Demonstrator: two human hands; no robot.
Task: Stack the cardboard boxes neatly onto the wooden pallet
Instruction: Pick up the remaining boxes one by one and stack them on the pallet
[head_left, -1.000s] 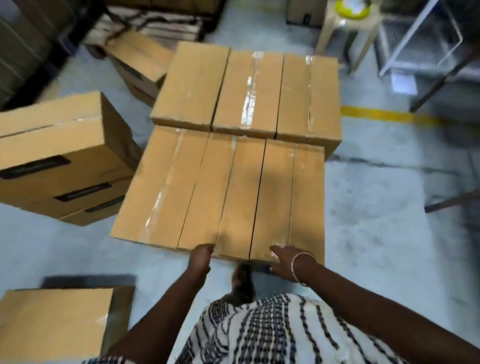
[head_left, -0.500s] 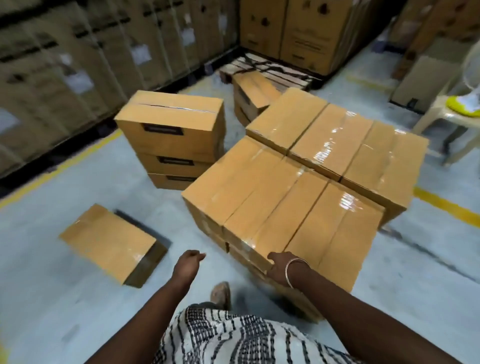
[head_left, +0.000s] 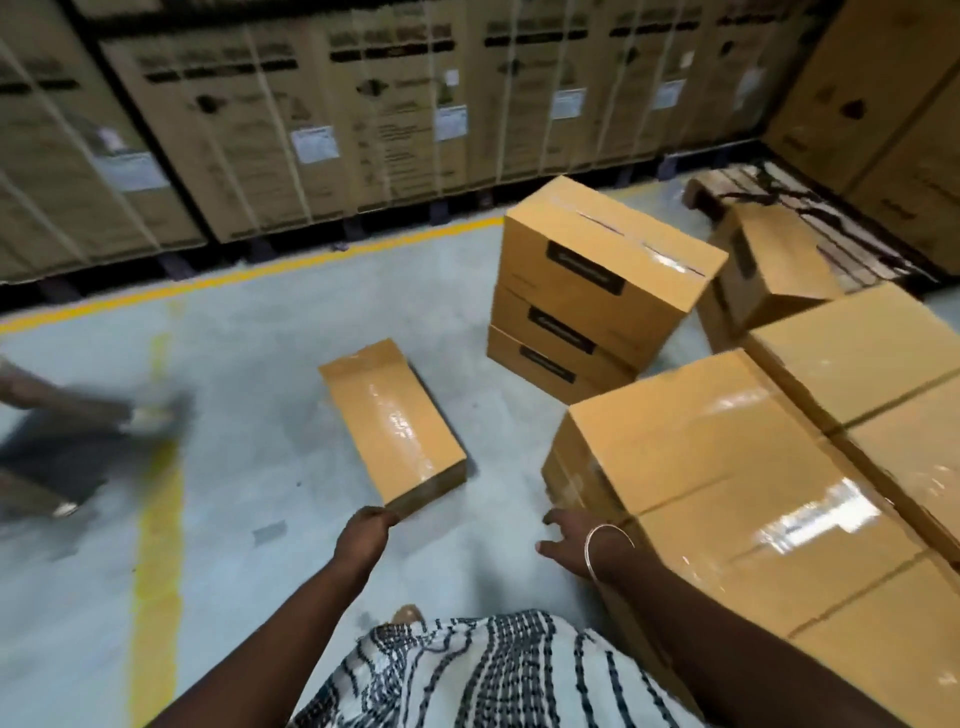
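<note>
Cardboard single box (head_left: 392, 426) mid-frame is next I reckon, left hand (head_left: 363, 535) loosely curled and right hand (head_left: 569, 540) spread, both empty, so grab both ends

Stacked boxes (head_left: 727, 467): brown cardboard, tops sealed in glossy clear tape that catches the light. Single box (head_left: 389, 421) on the floor: same cardboard, shiny taped top. Floor (head_left: 260, 364): smooth grey concrete, painted yellow lines. Pallet (head_left: 810, 228): rough slatted wood. Bangle (head_left: 597, 545): thin, polished metal. Garment (head_left: 467, 675): knitted cloth, matt.
</note>
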